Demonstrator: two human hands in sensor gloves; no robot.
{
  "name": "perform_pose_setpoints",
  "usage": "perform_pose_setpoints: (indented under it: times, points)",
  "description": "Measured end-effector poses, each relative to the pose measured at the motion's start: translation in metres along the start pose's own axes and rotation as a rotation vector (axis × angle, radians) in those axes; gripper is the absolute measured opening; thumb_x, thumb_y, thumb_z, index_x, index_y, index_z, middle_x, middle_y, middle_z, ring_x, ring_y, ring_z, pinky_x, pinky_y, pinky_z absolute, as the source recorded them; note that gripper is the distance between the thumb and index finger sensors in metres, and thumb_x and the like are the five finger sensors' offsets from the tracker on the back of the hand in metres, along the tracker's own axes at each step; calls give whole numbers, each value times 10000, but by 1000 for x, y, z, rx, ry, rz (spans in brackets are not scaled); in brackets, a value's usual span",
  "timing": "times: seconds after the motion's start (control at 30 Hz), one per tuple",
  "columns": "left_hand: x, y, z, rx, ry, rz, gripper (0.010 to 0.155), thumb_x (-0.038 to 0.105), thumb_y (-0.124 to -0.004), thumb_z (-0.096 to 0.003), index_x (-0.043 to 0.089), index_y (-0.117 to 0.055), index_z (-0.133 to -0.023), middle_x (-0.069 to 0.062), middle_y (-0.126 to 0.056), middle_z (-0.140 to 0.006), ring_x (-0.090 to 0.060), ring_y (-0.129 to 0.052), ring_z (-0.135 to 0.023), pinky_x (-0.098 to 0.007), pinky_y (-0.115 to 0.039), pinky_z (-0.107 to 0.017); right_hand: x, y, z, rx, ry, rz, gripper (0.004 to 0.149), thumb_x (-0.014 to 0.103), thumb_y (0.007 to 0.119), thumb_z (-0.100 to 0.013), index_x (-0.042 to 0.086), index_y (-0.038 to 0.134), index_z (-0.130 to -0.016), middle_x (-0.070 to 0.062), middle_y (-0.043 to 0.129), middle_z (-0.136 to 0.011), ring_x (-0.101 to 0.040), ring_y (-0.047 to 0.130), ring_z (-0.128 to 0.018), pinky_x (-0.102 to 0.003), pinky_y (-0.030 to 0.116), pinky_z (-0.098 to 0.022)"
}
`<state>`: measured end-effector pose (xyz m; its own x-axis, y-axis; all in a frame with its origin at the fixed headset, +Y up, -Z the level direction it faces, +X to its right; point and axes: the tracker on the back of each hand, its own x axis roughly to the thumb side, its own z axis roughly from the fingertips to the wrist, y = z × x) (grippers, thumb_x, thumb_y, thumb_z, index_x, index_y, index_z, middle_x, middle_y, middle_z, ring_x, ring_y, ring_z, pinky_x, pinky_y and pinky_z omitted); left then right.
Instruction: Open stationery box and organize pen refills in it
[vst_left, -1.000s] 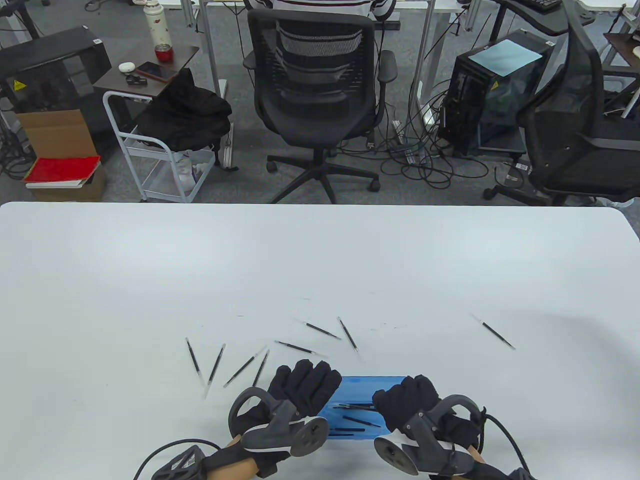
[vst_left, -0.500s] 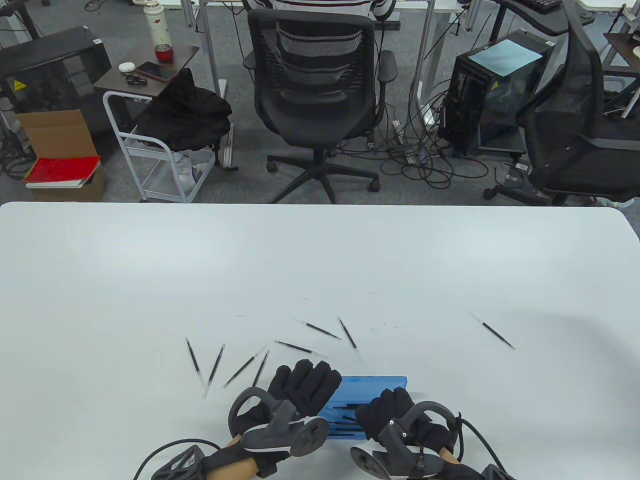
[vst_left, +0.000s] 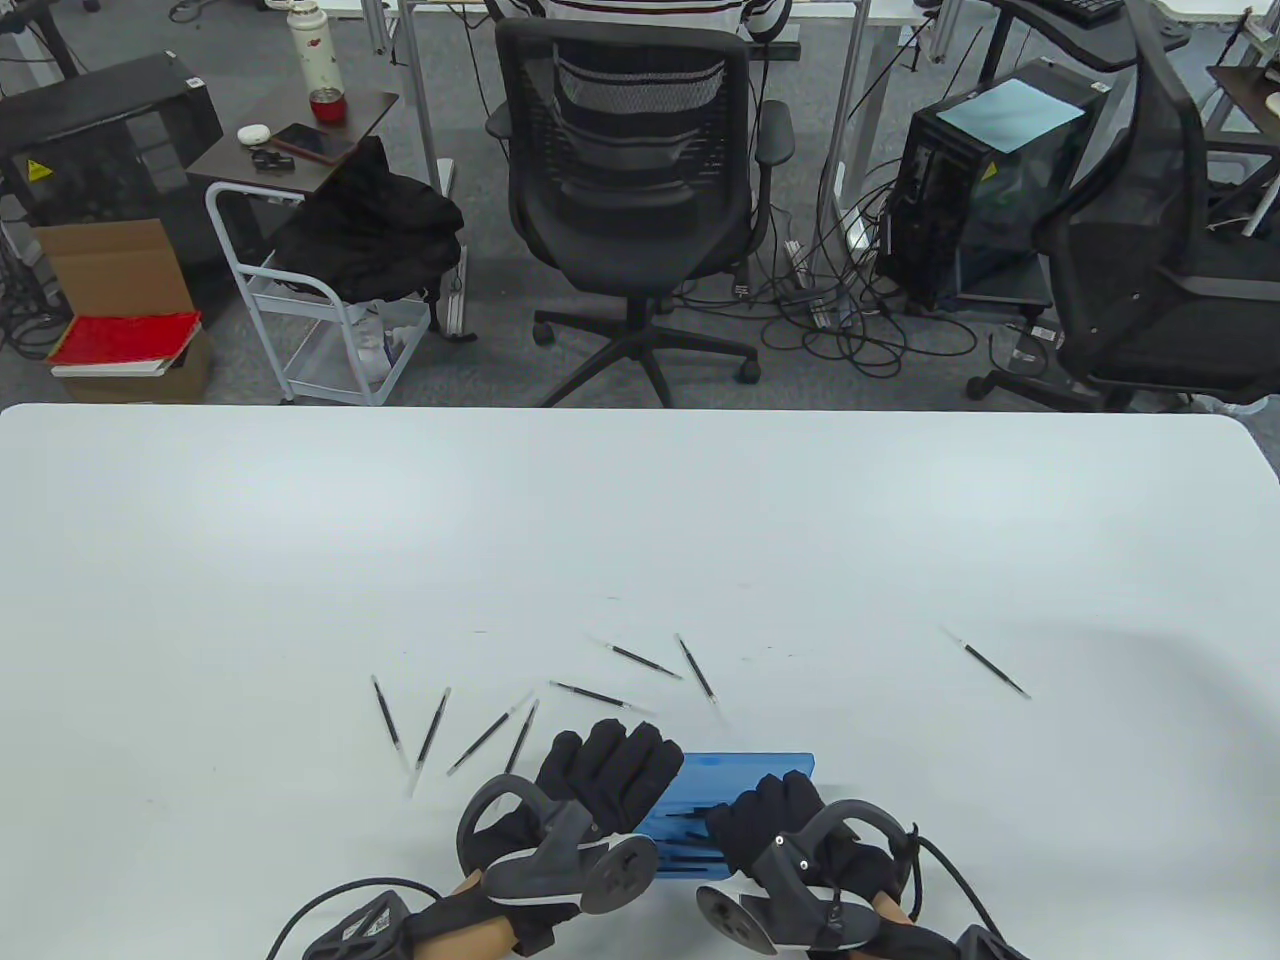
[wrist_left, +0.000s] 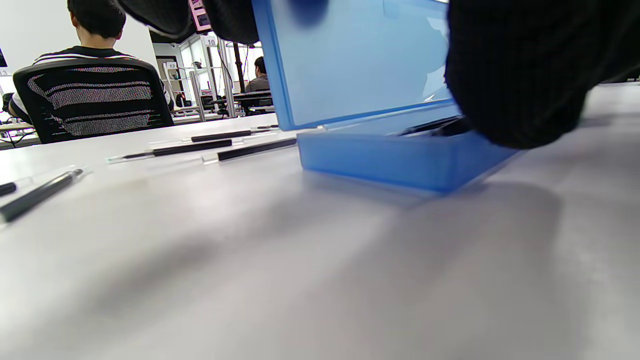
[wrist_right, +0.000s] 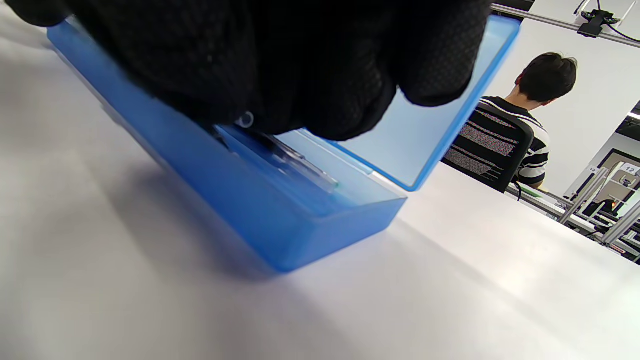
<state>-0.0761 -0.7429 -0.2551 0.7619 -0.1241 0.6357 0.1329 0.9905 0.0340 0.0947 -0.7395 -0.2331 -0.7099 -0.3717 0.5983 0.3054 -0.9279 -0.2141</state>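
Note:
The translucent blue stationery box stands open near the table's front edge, its lid raised. My left hand holds the lid's left end, with fingers around its edge. My right hand reaches into the tray, its curled fingers on a clear-tubed pen refill lying inside. A few dark refills show in the tray between the hands. Several loose refills lie on the table beyond the box, such as one just behind my left hand.
More refills are scattered left, centre and far right of the box. The white table stretches far behind. Beyond its far edge stand an office chair with a seated person, and a cart.
My right hand has slid leftward along the tray and lower over the refills. My left hand and the lid have stayed put.

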Motion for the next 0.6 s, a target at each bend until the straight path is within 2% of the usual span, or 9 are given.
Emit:
perform_pose_setpoints:
  times: [0.27, 0.4, 0.6]
  points:
    - [0, 0, 0, 0, 0, 0, 1131, 627, -832, -429, 195, -115, -1189, -109, -184, -1286, -475, -421, -1165, -668, -484, -808, -7, -10, 1, -40, 13, -83, 550, 350, 910, -405, 222, 772, -922, -7, 1001, -752, -269, 999, -660, -541, 797, -632]
    - [0, 0, 0, 0, 0, -1, 1132, 627, -832, -428, 194, -115, -1189, -110, -183, -1286, -474, -422, -1166, -668, -485, -808, -18, -30, 2, -97, 44, -149, 529, 349, 911, -406, 222, 792, -906, -7, 1011, -737, -271, 1004, -649, -541, 799, -628]
    - [0, 0, 0, 1, 0, -4, 1134, 628, -832, -429, 193, -112, -1190, -111, -183, -1286, -475, -420, -1166, -668, -484, -808, -56, -62, -4, -140, 140, -131, 528, 356, 909, -410, 225, 795, -908, -11, 1014, -737, -277, 1001, -656, -543, 791, -637]
